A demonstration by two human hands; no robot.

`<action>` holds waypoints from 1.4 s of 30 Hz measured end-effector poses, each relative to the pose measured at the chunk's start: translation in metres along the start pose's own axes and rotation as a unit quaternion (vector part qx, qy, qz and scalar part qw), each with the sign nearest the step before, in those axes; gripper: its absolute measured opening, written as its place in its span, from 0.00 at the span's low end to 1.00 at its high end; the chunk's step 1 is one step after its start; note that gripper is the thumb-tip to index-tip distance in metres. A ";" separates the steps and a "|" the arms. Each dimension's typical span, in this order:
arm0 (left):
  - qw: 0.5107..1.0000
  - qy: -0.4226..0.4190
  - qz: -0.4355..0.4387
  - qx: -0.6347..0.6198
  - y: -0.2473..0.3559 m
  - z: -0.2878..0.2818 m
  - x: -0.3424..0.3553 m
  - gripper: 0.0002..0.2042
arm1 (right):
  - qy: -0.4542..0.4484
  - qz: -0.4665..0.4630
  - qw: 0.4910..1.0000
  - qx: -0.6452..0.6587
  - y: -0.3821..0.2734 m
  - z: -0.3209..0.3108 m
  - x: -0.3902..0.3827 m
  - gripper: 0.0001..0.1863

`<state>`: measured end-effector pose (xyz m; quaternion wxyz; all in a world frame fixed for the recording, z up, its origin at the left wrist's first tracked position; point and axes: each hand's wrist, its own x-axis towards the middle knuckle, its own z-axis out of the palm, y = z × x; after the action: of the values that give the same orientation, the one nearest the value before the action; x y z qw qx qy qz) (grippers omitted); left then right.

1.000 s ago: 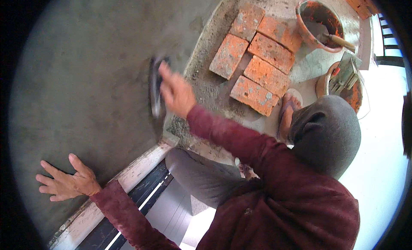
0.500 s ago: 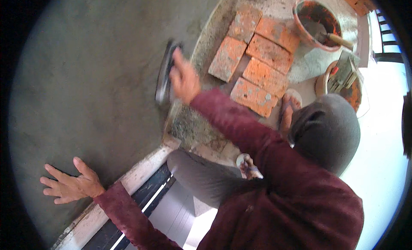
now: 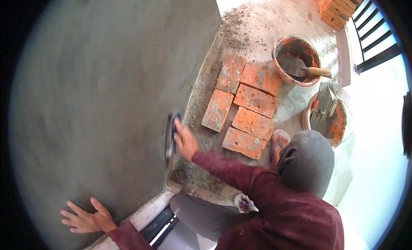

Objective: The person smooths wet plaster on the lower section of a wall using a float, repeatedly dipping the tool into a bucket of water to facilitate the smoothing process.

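My right hand (image 3: 185, 140) is closed on a dark plastering float (image 3: 168, 142), a long narrow blade seen nearly edge-on. The blade lies against the grey mortar-covered wall (image 3: 107, 86), close to its bottom edge. At the lower left, my left hand (image 3: 88, 217) rests on the same wall, fingers spread and nothing in them. Between the two hands runs smooth grey mortar, and a pale ledge (image 3: 148, 209) borders it beside my left wrist.
Several orange bricks (image 3: 256, 100) lie flat right of the wall. Beyond them a bucket (image 3: 276, 61) holds a trowel (image 3: 318, 71); a second bucket (image 3: 305, 117) holds more tools. Stacked bricks (image 3: 337, 9) stand by a dark railing (image 3: 373, 31). Crumbled mortar (image 3: 189, 172) lies along the wall's foot.
The whole view has shifted, with bricks and buckets now lower. My right hand has slid the float along the wall's edge toward the near corner. My left hand stays spread on the wall.
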<state>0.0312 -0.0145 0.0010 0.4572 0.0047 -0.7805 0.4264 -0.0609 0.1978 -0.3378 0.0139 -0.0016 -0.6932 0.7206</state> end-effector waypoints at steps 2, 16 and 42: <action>0.999 0.008 0.019 0.026 -0.010 -0.005 0.005 0.34 | 0.078 -0.057 0.995 -0.016 -0.002 -0.005 0.033 0.32; 0.999 -0.003 0.018 0.035 0.011 -0.009 0.005 0.36 | 0.135 -0.034 0.990 -0.005 0.021 -0.045 0.083 0.30; 0.999 0.002 0.027 0.027 0.022 -0.009 0.012 0.38 | 0.158 -0.001 0.985 0.065 0.033 -0.098 0.140 0.31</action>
<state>0.0221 0.0101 -0.0028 0.4463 -0.0048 -0.7676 0.4601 -0.1992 0.2976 -0.3722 0.1238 -0.1139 -0.6340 0.7548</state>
